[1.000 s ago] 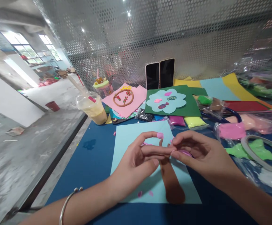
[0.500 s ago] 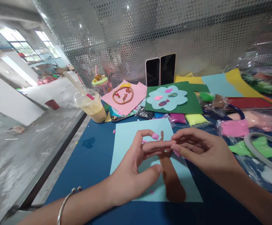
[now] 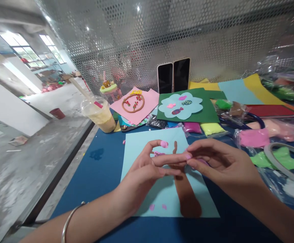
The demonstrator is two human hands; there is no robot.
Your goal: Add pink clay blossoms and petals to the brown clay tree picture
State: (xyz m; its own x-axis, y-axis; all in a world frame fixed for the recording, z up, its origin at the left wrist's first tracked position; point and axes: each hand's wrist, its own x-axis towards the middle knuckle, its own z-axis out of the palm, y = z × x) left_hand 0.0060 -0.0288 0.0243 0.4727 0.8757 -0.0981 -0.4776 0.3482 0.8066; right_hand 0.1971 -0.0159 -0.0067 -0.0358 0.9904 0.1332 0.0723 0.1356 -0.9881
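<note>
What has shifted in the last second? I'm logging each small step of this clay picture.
The left hand closed its thumb up under the fingers, the pink clay bit still on its fingertip. The right hand stays pinched at the left fingertips. The light blue sheet and brown clay trunk lie unchanged.

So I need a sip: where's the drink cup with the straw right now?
In the head view the drink cup stands at the table's left edge, beyond the left hand, just left of the pink sheet with the clay ring.
</note>
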